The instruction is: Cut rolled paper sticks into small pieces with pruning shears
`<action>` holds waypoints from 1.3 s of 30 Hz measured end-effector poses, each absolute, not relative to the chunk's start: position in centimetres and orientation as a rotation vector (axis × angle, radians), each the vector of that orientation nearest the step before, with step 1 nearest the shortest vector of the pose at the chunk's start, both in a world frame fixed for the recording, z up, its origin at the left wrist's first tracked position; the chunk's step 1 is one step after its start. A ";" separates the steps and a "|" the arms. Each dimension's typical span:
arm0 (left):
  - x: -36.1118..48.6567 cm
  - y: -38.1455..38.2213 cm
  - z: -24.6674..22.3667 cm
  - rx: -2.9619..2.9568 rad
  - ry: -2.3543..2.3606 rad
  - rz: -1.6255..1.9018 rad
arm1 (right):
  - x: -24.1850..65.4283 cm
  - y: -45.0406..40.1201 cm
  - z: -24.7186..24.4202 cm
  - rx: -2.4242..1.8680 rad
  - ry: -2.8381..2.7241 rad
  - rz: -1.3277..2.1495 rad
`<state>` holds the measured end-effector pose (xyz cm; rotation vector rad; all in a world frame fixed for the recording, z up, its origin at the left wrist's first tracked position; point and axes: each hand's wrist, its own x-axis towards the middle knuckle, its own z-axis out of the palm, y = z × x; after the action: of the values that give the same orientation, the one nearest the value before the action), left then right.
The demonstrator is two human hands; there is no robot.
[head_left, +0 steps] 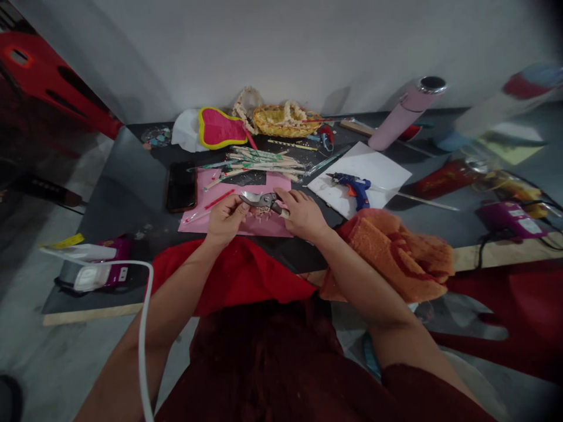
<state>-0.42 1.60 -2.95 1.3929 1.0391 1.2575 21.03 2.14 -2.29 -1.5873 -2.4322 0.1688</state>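
My right hand point(304, 214) is closed around the handles of a pair of pruning shears point(264, 200), whose blades point left. By the blade tips, my left hand point(227, 220) is closed in a pinch, and what it holds is too small to make out. Both hands are above a pink sheet of paper point(201, 221). Small cut pieces point(264, 215) lie on the sheet beneath the shears. Just beyond them is a pile of thin wooden sticks point(264, 163) with green markings. A red stick point(219, 200) rests on the paper beside my left hand.
A phone point(182, 186) lies left of the paper. To the right are a blue glue gun point(361, 186) on white paper point(387, 164), an orange towel point(391, 255) and a pink flask point(407, 111). A woven basket point(285, 124) stands near the wall. A white cable point(143, 328) hangs at left.
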 end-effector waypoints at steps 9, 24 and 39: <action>-0.7 1.4 -2.7 1.482 1.046 1.206 | 21.6 2.2 -2.0 -1.530 -2.464 0.094; -0.4 1.3 -2.5 1.392 1.036 1.213 | 20.9 1.7 -2.2 -1.564 -2.452 0.180; -0.7 1.3 -2.6 1.375 0.998 1.136 | 21.6 2.4 -2.3 -1.497 -2.482 0.181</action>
<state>-0.72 1.34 -2.55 1.3753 0.9977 1.1364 21.60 2.37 -2.31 -1.4968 -2.4823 0.1812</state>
